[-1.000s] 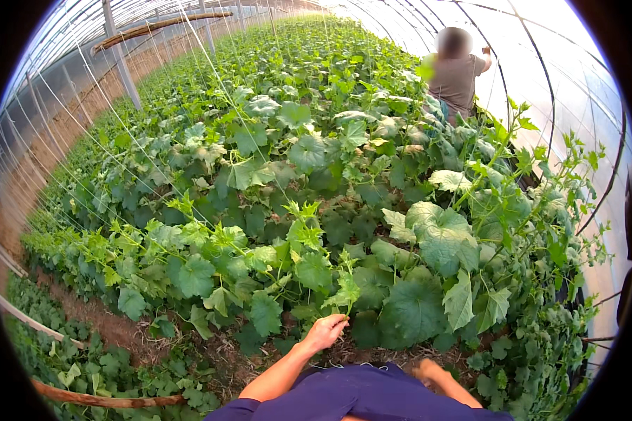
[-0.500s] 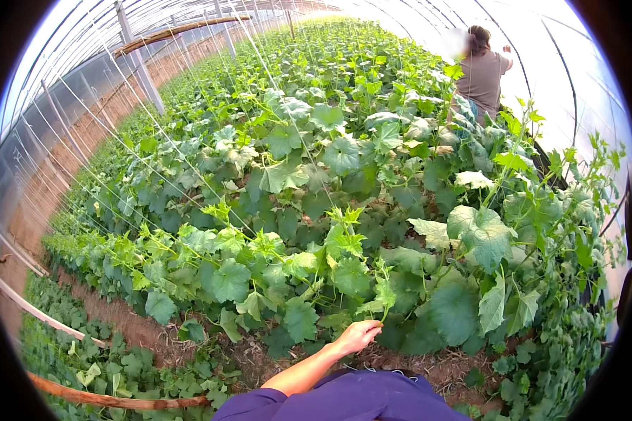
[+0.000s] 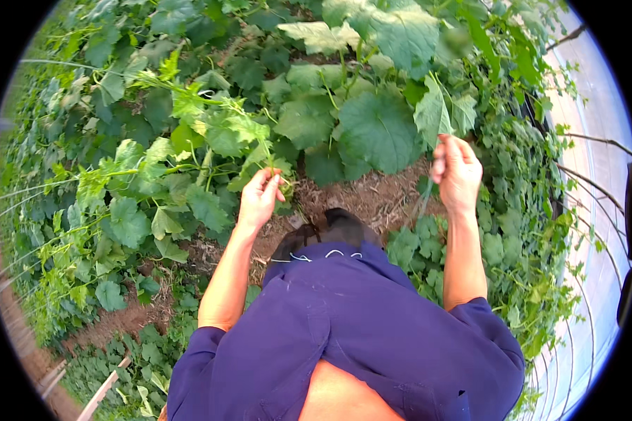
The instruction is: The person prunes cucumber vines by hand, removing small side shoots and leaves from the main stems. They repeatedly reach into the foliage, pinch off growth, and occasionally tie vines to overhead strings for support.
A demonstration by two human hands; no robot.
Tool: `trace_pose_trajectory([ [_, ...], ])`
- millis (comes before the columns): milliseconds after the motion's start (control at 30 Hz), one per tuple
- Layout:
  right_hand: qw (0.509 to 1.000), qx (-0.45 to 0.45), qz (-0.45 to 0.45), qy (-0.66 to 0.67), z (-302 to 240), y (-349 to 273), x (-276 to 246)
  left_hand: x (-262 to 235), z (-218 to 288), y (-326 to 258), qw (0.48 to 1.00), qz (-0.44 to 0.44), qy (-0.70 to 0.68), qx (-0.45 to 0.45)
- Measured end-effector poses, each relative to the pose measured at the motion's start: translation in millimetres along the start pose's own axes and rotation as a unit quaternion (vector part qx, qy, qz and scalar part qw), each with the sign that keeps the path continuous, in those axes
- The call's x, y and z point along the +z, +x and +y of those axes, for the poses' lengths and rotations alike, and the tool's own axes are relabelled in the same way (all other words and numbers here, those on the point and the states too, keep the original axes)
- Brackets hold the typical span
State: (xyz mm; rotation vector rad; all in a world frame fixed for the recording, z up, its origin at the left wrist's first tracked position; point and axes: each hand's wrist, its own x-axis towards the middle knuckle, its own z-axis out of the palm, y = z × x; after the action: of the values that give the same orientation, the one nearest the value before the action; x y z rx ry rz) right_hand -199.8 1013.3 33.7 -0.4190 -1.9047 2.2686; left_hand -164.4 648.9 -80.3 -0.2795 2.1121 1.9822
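My left hand (image 3: 261, 198) is closed in a pinch on the end of a vine shoot (image 3: 261, 144), with light green young leaves running up and left from the fingertips. My right hand (image 3: 458, 168) is raised to the right, fingers curled together just under a drooping green leaf (image 3: 432, 111). A faint pale strand (image 3: 424, 196) hangs below those fingers; whether they grip it or the leaf edge I cannot make out. Between my hands spreads a broad dark green leaf (image 3: 379, 132).
Dense leafy vines (image 3: 126, 221) fill the left and far side. Bare soil with dry straw (image 3: 372, 196) lies before my feet. Low plants (image 3: 495, 245) grow at right, beside pale plastic sheeting (image 3: 590, 210) with thin bent rods. White cords (image 3: 323, 254) cross at my waist.
The view has tipped down toward my body, and the other person has left it. My right hand has come into view by the right-hand leaves. My left hand still pinches the vine shoot.
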Motion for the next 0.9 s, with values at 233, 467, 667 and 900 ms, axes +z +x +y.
trace_pose_trajectory([
  [233,0.930,0.287,-0.181,-0.143,89,-57,47,18,5,-11,0.983,-0.130,-0.064,-0.115],
  [467,0.945,0.208,-0.252,-0.029,109,-20,130,45,40,-1,0.976,-0.170,0.024,-0.135],
  [667,0.940,0.222,-0.259,-0.011,94,0,145,45,27,14,0.976,-0.167,0.027,-0.137],
  [900,0.891,0.032,-0.357,-0.279,121,19,106,33,42,24,0.984,-0.147,0.017,-0.103],
])
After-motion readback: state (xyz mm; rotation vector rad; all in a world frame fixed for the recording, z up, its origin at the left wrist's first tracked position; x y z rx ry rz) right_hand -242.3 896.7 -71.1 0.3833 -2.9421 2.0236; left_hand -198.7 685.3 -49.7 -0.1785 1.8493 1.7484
